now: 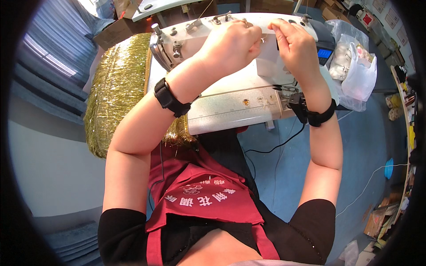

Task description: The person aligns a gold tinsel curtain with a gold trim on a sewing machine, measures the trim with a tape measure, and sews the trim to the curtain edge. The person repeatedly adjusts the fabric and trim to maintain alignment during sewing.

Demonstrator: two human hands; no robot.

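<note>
Both of my hands are raised over the top of a white sewing machine (191, 42). My left hand (233, 43) is closed with its fingers curled in, above the middle of the machine's arm. To its right, my right hand (295, 43) bends down with thumb and fingers pinched together. A small gap separates the hands. Anything as fine as thread between the fingertips is too small to make out. Below them lies the machine's pale bed (230, 108), marked with a ruler scale. A heap of shiny gold tinsel fringe (117, 84) hangs at the machine's left end.
A lit blue display (324, 53) sits at the machine's right end. Beside it are clear and white plastic bags (358, 73) with things inside. Black cable (279, 145) hangs below the bed. Blue curtains (57, 48) are at the left; a cluttered shelf (406, 119) lines the right.
</note>
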